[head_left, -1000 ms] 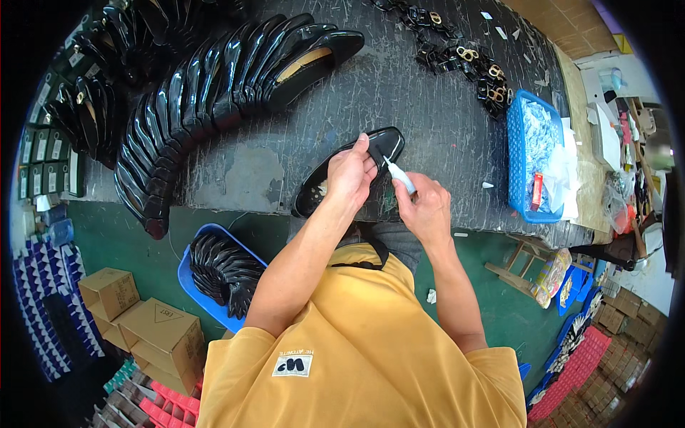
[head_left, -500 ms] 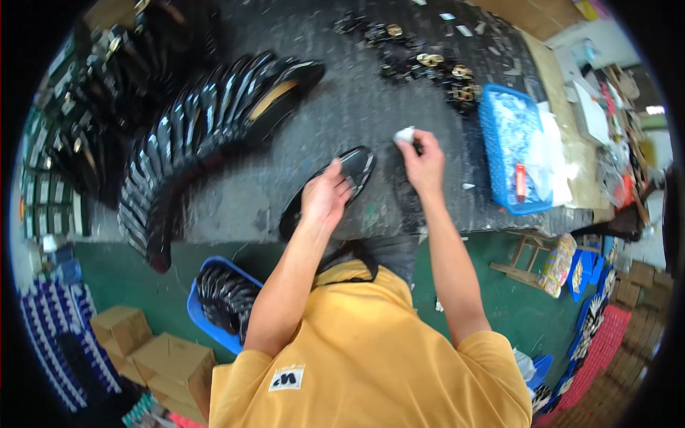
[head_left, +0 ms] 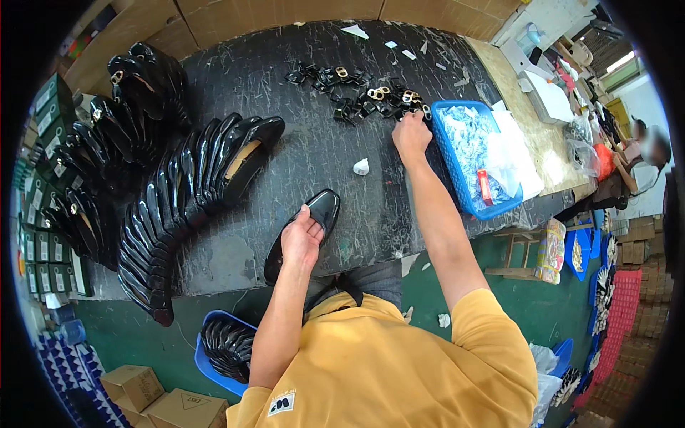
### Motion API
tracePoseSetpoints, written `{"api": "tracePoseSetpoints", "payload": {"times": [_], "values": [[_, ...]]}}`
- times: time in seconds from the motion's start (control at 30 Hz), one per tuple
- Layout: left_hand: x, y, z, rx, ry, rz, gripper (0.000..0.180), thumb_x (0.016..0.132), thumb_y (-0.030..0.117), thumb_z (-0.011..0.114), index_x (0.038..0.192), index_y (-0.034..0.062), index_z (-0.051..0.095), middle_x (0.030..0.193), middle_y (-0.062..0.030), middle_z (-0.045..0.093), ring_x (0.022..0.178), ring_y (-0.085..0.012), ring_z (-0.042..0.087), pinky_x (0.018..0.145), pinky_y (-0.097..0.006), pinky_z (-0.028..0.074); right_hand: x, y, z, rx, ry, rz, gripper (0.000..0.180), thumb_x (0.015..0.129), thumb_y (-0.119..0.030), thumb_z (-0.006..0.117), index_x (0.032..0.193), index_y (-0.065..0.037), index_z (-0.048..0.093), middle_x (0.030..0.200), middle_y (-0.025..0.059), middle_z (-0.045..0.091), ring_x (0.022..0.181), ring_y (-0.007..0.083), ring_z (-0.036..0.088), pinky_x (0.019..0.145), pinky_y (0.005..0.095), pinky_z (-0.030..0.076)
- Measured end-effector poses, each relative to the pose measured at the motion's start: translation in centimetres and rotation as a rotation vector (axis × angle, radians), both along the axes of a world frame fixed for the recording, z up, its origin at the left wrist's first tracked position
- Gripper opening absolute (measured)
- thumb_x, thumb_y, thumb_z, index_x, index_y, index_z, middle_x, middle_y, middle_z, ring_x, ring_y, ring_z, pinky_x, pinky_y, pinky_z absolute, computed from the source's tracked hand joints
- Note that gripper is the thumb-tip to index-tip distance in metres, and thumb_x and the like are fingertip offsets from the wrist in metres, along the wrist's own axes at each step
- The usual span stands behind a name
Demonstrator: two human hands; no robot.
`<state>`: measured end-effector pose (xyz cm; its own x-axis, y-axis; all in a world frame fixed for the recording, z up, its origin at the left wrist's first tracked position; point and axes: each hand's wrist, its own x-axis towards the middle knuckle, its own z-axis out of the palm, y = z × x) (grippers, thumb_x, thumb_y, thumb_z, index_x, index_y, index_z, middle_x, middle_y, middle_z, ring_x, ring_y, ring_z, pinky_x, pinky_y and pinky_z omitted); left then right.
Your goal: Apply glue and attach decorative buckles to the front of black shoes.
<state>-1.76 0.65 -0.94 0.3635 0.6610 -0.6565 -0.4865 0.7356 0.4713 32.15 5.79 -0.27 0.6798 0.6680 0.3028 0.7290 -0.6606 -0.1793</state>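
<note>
A glossy black shoe (head_left: 327,207) lies slantwise on the black-topped table (head_left: 321,157). My left hand (head_left: 300,242) grips it at the opening, thumb along one edge and fingers curled over. At the far right, my right hand (head_left: 412,139) reaches to the edge of a pile of black straps with gold-coloured buckles (head_left: 378,93). Its fingers are bent together at the pile, their tips hidden, so what they pinch does not show. Between the hands, a small crumpled white wad (head_left: 361,167) rests on the table.
A long curved row of black shoes (head_left: 193,175) stands left, more shoes (head_left: 93,153) behind it. A blue basket (head_left: 444,155) of small clear packets sits beside my right forearm. Below the table edge is a blue tub (head_left: 205,357) of black shoes. A person (head_left: 638,171) sits far right.
My right hand has let go of the white wad, left it on the table and moved away to the buckle pile. My left hand stays on the shoe. The view has shifted.
</note>
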Motion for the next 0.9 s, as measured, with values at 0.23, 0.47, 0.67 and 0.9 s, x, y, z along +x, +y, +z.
{"api": "tracePoseSetpoints", "payload": {"times": [0.23,0.47,0.67,0.9], "values": [[-0.1,-0.5,0.7,0.013,0.015,0.011,0.042,0.102,0.031,0.065,0.125,-0.0032,0.058,0.122,-0.0149,0.066,0.113,-0.0265,0.063,0.100,-0.040,0.048,-5.3,-8.5,-0.2,0.225,0.013,0.319,0.021,0.086,-0.011,0.070,0.106,-0.007,0.065,0.097,0.0110,0.066,0.093,0.0333,0.068,0.072,0.0455,0.056],[0.2,0.2,0.6,0.014,0.010,-0.005,0.037,0.102,0.031,0.065,0.119,-0.0022,0.060,0.117,-0.0140,0.067,0.108,-0.0250,0.065,0.094,-0.038,0.050,-12.5,-17.6,-0.5,0.297,0.069,0.569,0.017,0.080,-0.007,0.078,0.097,-0.009,0.074,0.104,0.0059,0.067,0.091,0.0253,0.065,0.075,0.0392,0.055],[-0.1,-0.3,1.1,-0.005,0.037,0.035,0.035,0.101,0.030,0.066,0.116,-0.0015,0.063,0.112,-0.0134,0.069,0.105,-0.0250,0.067,0.092,-0.036,0.051,-12.0,-16.9,-1.0,0.347,0.371,0.436,0.031,0.079,-0.003,0.078,0.109,-0.005,0.070,0.102,0.0106,0.067,0.092,0.0316,0.063,0.081,0.0410,0.052],[0.3,-0.9,1.5,0.007,-0.039,0.028,0.031,0.102,0.026,0.062,0.120,0.0018,0.061,0.119,-0.0151,0.068,0.110,-0.0259,0.065,0.098,-0.039,0.049,-14.4,-15.2,3.0,0.336,0.436,0.516,0.023,0.079,-0.006,0.081,0.101,-0.002,0.074,0.093,0.0117,0.068,0.088,0.0282,0.066,0.079,0.0381,0.053]]}}
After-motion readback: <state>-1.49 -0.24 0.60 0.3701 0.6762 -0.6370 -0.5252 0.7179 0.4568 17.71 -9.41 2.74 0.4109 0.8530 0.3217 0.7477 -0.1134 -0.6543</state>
